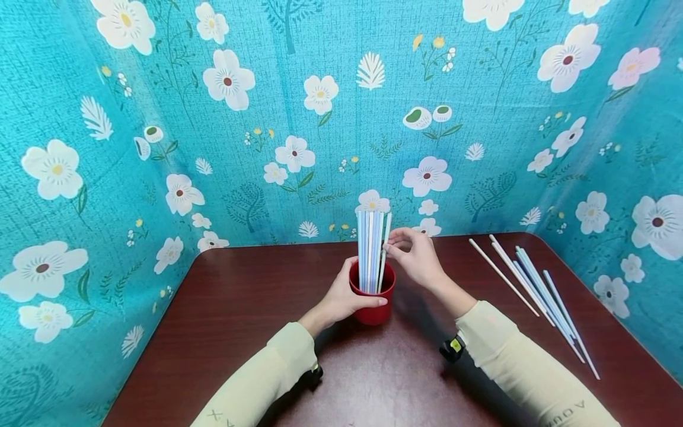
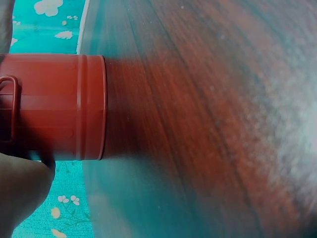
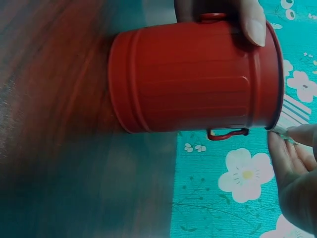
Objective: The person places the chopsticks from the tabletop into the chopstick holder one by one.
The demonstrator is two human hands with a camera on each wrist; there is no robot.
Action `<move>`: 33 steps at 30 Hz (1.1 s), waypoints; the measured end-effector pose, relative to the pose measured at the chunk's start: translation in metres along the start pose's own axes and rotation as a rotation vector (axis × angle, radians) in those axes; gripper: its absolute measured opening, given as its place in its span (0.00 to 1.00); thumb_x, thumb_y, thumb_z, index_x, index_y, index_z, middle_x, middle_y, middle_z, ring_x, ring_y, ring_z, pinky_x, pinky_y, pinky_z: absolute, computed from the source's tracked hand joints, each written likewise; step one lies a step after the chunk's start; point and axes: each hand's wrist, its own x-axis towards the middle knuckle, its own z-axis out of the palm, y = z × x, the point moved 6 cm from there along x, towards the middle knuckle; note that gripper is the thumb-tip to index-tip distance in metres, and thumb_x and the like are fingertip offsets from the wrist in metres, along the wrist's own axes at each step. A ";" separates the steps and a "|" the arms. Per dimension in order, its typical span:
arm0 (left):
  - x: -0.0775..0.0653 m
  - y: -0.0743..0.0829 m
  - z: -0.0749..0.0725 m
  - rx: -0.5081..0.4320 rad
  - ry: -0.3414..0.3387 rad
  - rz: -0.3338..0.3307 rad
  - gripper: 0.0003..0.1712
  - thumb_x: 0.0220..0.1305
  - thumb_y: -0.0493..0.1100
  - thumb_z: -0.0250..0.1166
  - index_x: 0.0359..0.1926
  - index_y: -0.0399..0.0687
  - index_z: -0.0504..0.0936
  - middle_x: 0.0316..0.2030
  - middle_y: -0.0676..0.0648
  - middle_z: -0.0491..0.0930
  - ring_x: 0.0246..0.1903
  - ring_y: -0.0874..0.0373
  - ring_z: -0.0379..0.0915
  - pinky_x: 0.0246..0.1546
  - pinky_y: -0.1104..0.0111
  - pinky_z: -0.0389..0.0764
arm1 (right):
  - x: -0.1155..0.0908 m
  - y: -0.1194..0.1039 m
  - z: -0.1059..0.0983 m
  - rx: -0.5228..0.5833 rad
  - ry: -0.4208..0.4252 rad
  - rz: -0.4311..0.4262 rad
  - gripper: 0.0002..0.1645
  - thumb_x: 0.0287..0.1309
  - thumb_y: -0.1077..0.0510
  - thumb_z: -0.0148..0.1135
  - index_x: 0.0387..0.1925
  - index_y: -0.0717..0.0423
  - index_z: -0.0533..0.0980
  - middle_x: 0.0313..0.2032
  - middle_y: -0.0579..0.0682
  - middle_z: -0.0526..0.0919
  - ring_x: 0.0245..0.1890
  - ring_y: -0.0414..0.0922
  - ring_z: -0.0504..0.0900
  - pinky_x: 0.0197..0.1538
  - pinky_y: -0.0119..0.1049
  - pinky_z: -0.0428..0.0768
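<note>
The left hand has its fingers curled round the cup, probably to make it steady on the desk. The right hand pinches one stick above the cup, perhaps for better control; other sticks stand inside, and loose sticks lie at right.

Place: screened-off nook, room type unclear | teal floral cloth on three sides | dark wood-grain table
</note>
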 end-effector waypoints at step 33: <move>0.002 -0.003 -0.001 0.003 0.006 -0.030 0.53 0.48 0.51 0.83 0.70 0.68 0.60 0.62 0.58 0.73 0.62 0.55 0.69 0.50 0.56 0.85 | 0.019 0.038 -0.084 -0.357 -0.031 0.069 0.19 0.69 0.59 0.62 0.57 0.64 0.76 0.52 0.65 0.82 0.53 0.64 0.82 0.53 0.59 0.81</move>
